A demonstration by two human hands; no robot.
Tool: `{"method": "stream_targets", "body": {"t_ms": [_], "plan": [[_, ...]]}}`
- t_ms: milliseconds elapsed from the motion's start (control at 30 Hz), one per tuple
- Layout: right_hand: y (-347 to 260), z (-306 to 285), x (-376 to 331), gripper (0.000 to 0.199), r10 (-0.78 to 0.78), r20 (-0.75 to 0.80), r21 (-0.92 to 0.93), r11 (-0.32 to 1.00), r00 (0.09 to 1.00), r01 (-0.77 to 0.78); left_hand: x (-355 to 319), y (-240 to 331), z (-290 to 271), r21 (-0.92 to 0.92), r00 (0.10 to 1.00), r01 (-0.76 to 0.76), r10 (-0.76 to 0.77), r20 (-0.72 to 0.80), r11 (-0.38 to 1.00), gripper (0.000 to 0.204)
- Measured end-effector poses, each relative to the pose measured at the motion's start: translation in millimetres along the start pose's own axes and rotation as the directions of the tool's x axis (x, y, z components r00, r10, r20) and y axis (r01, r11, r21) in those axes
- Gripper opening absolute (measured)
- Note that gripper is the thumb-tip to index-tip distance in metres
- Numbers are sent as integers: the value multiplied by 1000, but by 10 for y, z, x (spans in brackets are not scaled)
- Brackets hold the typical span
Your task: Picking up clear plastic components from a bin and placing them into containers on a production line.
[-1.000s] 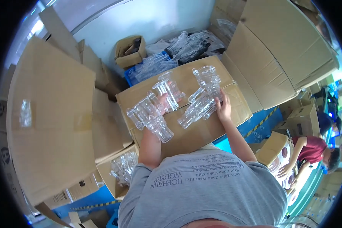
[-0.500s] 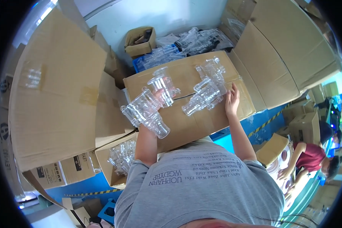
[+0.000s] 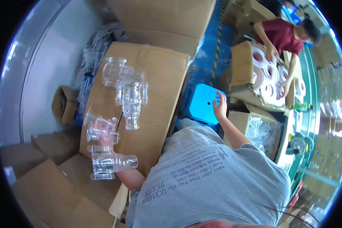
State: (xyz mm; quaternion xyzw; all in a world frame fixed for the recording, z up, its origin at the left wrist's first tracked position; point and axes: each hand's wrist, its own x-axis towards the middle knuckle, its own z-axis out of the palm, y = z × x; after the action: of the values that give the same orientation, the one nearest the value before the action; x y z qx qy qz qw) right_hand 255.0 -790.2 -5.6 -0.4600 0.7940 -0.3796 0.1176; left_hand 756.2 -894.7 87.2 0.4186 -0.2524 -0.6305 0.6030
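At the left end of a large closed cardboard box (image 3: 161, 76), my left hand (image 3: 107, 137) grips clear plastic fittings, mostly seen through them. One clear fitting (image 3: 109, 162), wide-bodied with a narrower round neck, lies over my wrist; another clear piece (image 3: 98, 129) is at my fingers. Further along the box top rests a group of similar clear plastic pieces (image 3: 132, 97), apart from my hand. My right hand (image 3: 220, 108) holds nothing, its fingers apart, and appears over or beside a blue plastic stool (image 3: 202, 102).
To the right, an open carton (image 3: 265, 131) contains clear parts. Beyond it, a person (image 3: 279, 36) in a dark red shirt reaches into a box of white rolls (image 3: 268, 74). Bagged clear parts (image 3: 97, 53) lie behind my box; cardboard flaps (image 3: 64, 190) spread at lower left.
My view has swung to the right, bringing the stool and the carton of clear parts into sight. My right hand has left the box edge and moved right. My left hand still holds clear fittings.
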Motion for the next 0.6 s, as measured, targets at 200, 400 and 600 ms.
{"method": "stream_targets", "body": {"t_ms": [200, 400, 600], "plan": [[1520, -122, -1260, 41, 419, 244, -524, 816, 875, -244, 93, -17, -92, -134, 969, -21, 53, 241, 991, 54], [1795, -251, -1637, 26, 738, 655, -589, 633, 162, -502, 108, 58, -258, -119, 949, -59, 93, 302, 991, 53], [1247, 56, -1319, 32, 545, 575, -391, 838, 610, -380, 231, 96, -303, -52, 908, -91, 104, 406, 994, 57]]}}
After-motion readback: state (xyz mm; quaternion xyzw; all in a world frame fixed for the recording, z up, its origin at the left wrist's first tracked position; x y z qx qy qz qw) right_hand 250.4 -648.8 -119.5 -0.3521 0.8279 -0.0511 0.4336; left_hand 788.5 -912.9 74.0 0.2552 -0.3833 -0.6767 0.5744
